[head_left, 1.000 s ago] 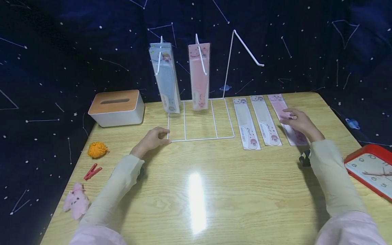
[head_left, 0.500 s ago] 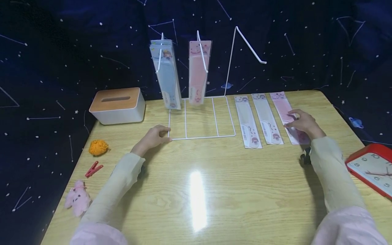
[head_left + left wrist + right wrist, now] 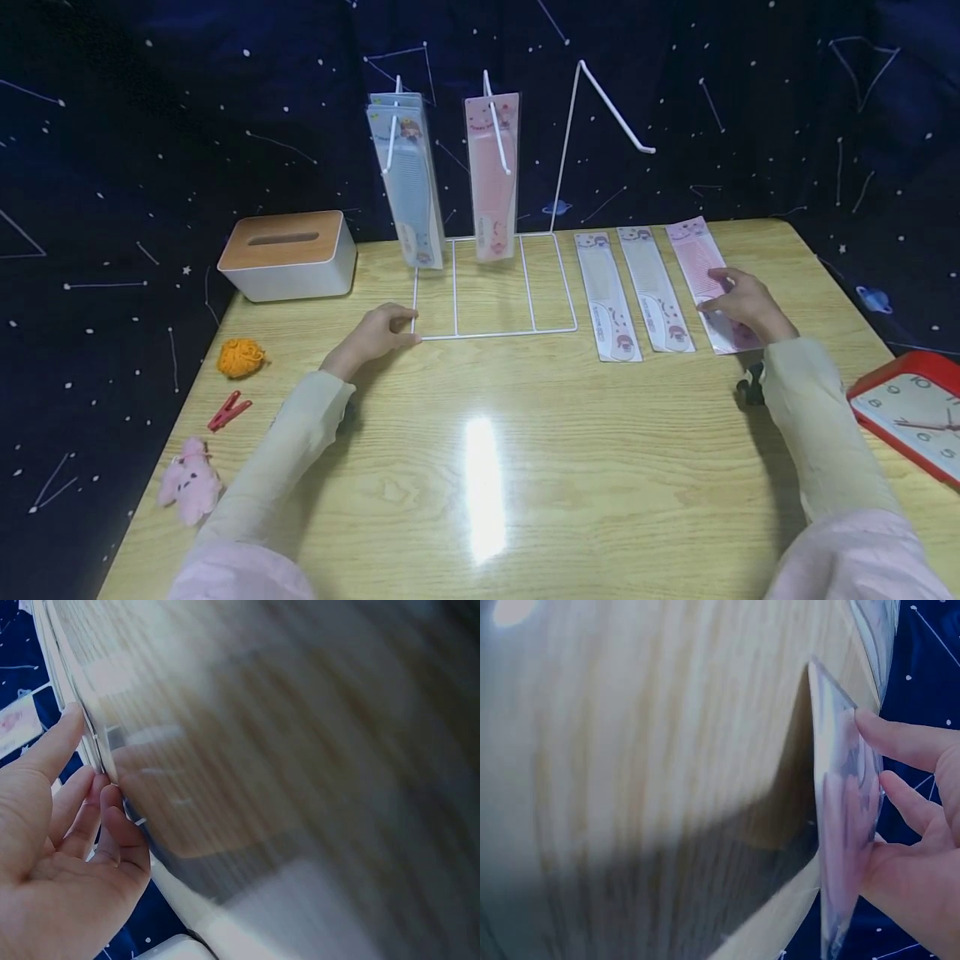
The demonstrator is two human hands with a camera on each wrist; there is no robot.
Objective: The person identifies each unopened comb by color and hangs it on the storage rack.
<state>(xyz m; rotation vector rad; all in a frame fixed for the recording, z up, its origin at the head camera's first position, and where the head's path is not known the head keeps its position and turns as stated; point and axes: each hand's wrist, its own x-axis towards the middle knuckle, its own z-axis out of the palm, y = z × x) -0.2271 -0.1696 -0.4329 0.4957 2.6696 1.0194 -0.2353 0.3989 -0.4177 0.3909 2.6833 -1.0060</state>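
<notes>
My left hand (image 3: pixel 375 333) holds the front left corner of a white wire display rack (image 3: pixel 495 336) between thumb and fingers. Blue packaged combs (image 3: pixel 411 200) hang on the rack's left hook, and a pink packaged comb (image 3: pixel 487 217) on the middle one. Nothing hangs from the right hook (image 3: pixel 615 108). At the right, my right hand (image 3: pixel 746 304) grips another pink packaged comb (image 3: pixel 690 250) by its sides. In the right wrist view this pack (image 3: pixel 844 802) stands tilted, with a shadow beneath. Two pale packaged combs (image 3: pixel 607 296) lie flat beside it, left of the hand.
A tissue box with a wooden lid (image 3: pixel 288 254) stands at the back left. Along the left side lie an orange yarn ball (image 3: pixel 240 358), a red clothespin (image 3: pixel 228 411) and a pink plush toy (image 3: pixel 191 483). A red clock (image 3: pixel 911 417) is at the right edge.
My right hand has closed on the pink packaged comb, and the pack's far end has tipped up slightly. The left hand stays at the rack's corner. The hanging pink pack sways a little.
</notes>
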